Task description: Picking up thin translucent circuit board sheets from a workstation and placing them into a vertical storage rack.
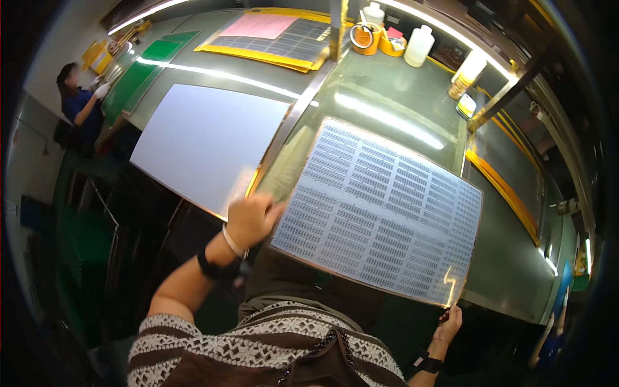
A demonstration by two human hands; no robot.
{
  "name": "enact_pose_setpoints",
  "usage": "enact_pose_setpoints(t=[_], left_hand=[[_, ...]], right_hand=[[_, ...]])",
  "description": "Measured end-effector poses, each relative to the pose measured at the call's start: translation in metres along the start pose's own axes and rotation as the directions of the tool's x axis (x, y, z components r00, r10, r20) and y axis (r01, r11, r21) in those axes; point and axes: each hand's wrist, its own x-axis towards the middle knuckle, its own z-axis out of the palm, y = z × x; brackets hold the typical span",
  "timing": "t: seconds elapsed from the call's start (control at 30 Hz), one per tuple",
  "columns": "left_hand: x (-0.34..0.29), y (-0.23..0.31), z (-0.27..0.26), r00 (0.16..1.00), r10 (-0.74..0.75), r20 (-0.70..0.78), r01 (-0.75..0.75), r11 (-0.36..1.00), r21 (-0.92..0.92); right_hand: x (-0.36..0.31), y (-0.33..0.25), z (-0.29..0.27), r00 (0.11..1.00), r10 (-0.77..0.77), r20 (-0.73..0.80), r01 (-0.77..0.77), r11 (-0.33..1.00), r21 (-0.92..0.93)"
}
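A large thin flexible sheet [380, 206] printed with rows of small patterned blocks lies on the green glass-topped bench [393, 97] in front of me, with its near edge over the bench's front. My left hand [253, 218] grips the sheet's left edge. My right hand [449, 324] pinches its near right corner, which curls up slightly. A plain white sheet [206, 142] lies to the left, just past my left hand.
A metal bar [293, 119] divides the two bench areas. At the back stand a yellow-framed panel [271, 35], tape rolls [365, 37], a white bottle [419, 46] and a cup stack [469, 72]. A person in blue [80, 103] works at the far left.
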Motion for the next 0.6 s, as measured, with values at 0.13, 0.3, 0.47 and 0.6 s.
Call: enact_pose_setpoints(t=[0.13,0.3,0.47,0.6], left_hand=[[-0.083,-0.016,0.025,0.953,-0.257,0.161,0.291,0.924,-0.249],[-0.098,-0.012,0.056,0.797,-0.353,0.491,0.572,0.178,-0.801],[-0.091,-0.014,0.062,0.812,-0.303,0.498,0.512,-0.039,-0.858],[-0.088,-0.024,0.069,0.88,-0.276,0.386,0.409,0.027,-0.912]], right_hand=[[0.006,0.0,-0.003,0.995,0.051,0.081,-0.051,0.999,-0.002],[0.011,-0.014,-0.006,0.993,-0.116,-0.002,0.095,0.83,-0.549],[-0.028,-0.1,0.046,0.811,-0.484,0.33,0.569,0.517,-0.64],[-0.056,-0.148,0.161,0.482,-0.394,0.783,0.876,0.23,-0.424]])
